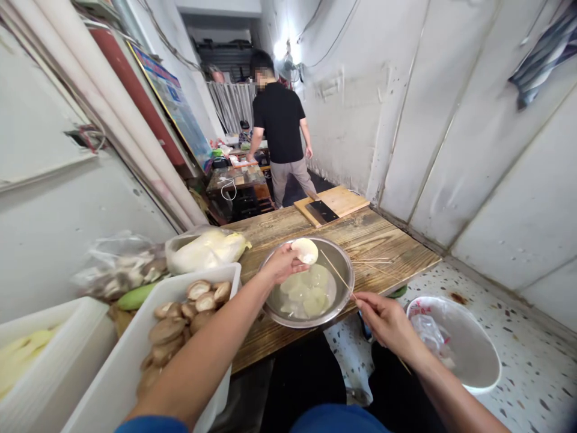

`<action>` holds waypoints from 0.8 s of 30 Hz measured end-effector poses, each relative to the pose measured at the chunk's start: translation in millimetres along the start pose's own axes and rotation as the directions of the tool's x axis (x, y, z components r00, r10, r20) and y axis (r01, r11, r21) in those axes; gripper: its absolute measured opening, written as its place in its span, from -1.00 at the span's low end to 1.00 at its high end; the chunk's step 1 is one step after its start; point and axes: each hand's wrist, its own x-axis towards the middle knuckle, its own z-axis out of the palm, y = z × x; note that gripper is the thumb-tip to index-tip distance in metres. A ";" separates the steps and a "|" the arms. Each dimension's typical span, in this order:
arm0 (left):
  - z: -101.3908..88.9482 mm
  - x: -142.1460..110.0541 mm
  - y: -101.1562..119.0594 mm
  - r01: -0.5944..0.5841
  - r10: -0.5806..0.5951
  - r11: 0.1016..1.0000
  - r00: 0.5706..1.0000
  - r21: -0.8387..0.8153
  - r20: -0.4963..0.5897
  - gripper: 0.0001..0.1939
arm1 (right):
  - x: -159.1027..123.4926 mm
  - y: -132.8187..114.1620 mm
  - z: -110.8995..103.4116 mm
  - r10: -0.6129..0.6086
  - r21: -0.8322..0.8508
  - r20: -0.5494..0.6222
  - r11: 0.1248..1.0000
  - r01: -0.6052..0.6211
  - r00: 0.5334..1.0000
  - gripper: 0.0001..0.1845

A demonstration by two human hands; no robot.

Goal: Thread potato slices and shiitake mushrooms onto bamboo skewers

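Over a metal basin (345, 300) on the wooden table, my left hand (286, 263) pinches a pale round potato slice (306, 251). Beneath it, several more potato slices (311, 294) lie in water in the basin. My right hand (383, 319) is closed on a thin bamboo skewer (335, 269) just past the basin's right rim. The skewer's tip points up and left toward the slice, apart from it. Several loose skewers (374, 261) rest on the table to the right of the basin.
A cleaver (322, 211) lies on a cutting board (347, 201) at the table's far end. Left stand a white bin (237, 282) of mushrooms and another bin (90, 325). A bucket (478, 361) is on the floor at right. Beyond, a person (282, 123) stands by another table.
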 end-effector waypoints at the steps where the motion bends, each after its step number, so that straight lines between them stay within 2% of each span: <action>1: 7.5 -0.2 -1.1 0.033 -0.038 0.988 0.999 -0.151 -0.030 -0.79 | -2.8 -1.4 4.1 -0.010 -0.002 -0.005 1.000 0.010 1.000 -0.66; 3: 20.8 -1.6 -4.2 0.088 -0.123 0.923 0.990 -0.374 -0.072 -0.79 | -5.6 -3.0 9.9 -0.036 -0.015 -0.007 0.999 0.036 0.999 -0.67; 8: 37.9 -7.8 -18.1 0.126 -0.220 0.873 0.964 -0.472 -0.151 -0.90 | -6.4 -5.2 15.6 -0.057 -0.130 0.015 0.990 0.059 0.998 -0.67; 12: 44.5 -11.2 -25.2 0.056 -0.172 0.867 0.966 -0.495 -0.193 -0.85 | -5.6 -5.2 18.1 -0.040 -0.199 0.030 0.979 0.045 0.999 -0.64; 18: 46.3 -15.7 -21.4 -0.056 -0.076 0.874 0.965 -0.482 -0.249 -0.74 | -4.2 -5.4 20.0 -0.048 -0.203 0.031 0.978 0.054 0.998 -0.63; 24: 46.2 -21.0 -21.1 -0.112 -0.048 0.857 0.955 -0.503 -0.294 -0.80 | -4.9 -5.3 18.0 -0.060 -0.164 0.053 0.984 0.068 0.997 -0.65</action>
